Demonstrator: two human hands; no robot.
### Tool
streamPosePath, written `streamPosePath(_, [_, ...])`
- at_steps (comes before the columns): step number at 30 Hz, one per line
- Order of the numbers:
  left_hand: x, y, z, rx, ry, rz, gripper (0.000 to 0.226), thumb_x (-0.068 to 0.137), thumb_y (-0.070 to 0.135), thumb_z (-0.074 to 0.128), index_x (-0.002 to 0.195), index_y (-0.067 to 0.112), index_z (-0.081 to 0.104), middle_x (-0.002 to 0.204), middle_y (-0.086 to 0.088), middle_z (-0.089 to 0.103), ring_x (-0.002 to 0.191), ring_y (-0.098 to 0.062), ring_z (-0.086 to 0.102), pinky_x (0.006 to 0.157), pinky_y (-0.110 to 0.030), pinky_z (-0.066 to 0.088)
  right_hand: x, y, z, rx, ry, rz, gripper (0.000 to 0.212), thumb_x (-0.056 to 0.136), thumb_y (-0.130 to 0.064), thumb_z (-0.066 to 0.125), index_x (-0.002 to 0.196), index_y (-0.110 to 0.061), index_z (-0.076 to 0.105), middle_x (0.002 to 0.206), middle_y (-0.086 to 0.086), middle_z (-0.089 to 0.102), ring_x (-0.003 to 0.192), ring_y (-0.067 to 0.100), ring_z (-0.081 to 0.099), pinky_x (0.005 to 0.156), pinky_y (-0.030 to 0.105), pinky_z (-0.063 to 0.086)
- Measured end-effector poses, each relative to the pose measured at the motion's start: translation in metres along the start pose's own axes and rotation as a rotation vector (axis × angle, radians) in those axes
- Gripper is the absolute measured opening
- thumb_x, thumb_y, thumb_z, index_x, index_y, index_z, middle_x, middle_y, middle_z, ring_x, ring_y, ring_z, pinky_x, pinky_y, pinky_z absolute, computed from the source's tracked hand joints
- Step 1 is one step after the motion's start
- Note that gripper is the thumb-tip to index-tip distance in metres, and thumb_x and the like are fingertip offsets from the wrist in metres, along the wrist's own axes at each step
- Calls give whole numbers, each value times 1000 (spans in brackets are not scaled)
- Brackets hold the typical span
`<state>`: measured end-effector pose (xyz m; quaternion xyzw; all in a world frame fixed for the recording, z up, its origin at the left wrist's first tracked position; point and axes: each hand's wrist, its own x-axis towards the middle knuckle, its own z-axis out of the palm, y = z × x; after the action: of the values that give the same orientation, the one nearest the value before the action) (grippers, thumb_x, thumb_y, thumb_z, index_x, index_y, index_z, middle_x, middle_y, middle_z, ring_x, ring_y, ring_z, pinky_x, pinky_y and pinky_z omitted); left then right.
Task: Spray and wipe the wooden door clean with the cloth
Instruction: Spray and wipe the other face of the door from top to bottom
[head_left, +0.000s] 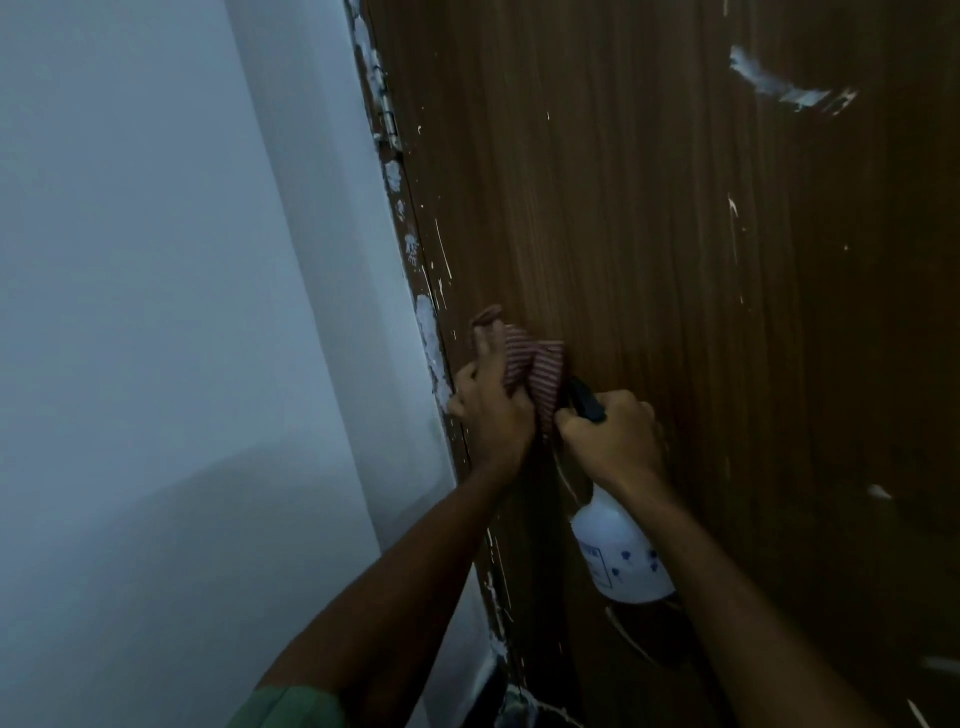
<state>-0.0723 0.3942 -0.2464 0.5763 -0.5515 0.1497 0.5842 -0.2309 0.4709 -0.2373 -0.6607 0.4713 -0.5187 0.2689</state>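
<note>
both forearms reach up and forward, the right hand (610, 434) fisted around the black head of a white spray bottle (618, 551) hanging below it, the left hand (493, 410) just beside it gripping a striped cloth (530, 366) pressed to the paint-flecked door (649, 234) near its hinge edge.

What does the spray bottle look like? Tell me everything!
The bottle is white, plastic-looking, with small blue marks and a label too blurry to read. Its black spray head sits on top, wrapped by the right hand. The bottle hangs tilted below that hand, in front of the door. The striped cloth in the left hand is right beside the spray head.
</note>
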Motion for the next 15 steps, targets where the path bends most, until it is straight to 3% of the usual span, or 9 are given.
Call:
streamPosePath(2, [13,13,3,-23,30,148,75,96,11,58,163,33,31,150,-6,50,132,-11,31,111,-40,23,0,0,0,-4,11,-2,23,96,-34,64,79,-20,65,76,4,65,74,21,63,73,41,53])
streamPosePath(4, [23,21,8,-67,109,-104,72,99,10,55,163,34,33,148,-7,50,138,-22,34,118,-42,15,0,2,-6,-32,12,5,25,96,-34,64,77,-18,64,72,2,61,69,19,60,67,35,47])
streamPosePath(6, [21,24,14,-101,148,-480,69,104,14,51,164,39,27,153,-11,48,142,-33,37,119,-48,16,-2,4,-16,-47,30,7,26,96,-33,64,74,-19,62,68,1,58,65,19,57,66,35,47])
streamPosePath(7, [17,28,15,-94,144,-554,67,105,15,51,164,37,27,152,-13,49,141,-36,39,119,-50,19,-2,6,-20,-53,36,12,25,96,-33,64,75,-19,62,68,1,58,65,19,58,68,36,49])
streamPosePath(8, [12,33,16,-84,149,-509,66,105,16,54,163,33,31,149,-14,50,138,-36,41,119,-51,23,-2,8,-26,-59,42,19,24,96,-33,64,76,-19,63,69,2,60,66,19,59,69,37,50])
streamPosePath(9, [7,38,18,-75,162,-345,62,103,15,58,160,28,39,147,-13,51,135,-34,44,118,-53,27,-2,11,-33,-68,46,22,24,96,-34,64,77,-19,63,70,3,61,67,20,60,69,37,50])
streamPosePath(12, [-23,57,28,43,59,383,54,99,28,58,153,28,51,165,6,37,133,-20,44,110,-41,27,-5,19,-53,-107,54,10,28,95,-35,64,71,-19,62,67,2,59,65,19,58,65,33,43])
streamPosePath(13, [-32,63,32,66,24,467,57,101,35,54,157,32,46,169,12,29,134,-17,42,104,-36,25,-6,21,-59,-123,53,1,30,94,-35,64,70,-19,61,65,2,58,64,19,57,64,33,42])
streamPosePath(15, [-45,71,39,11,16,397,58,101,41,49,159,37,41,170,15,27,136,-16,40,101,-36,24,-10,23,-67,-153,40,-3,30,94,-35,64,69,-19,61,65,2,59,64,19,57,63,33,42])
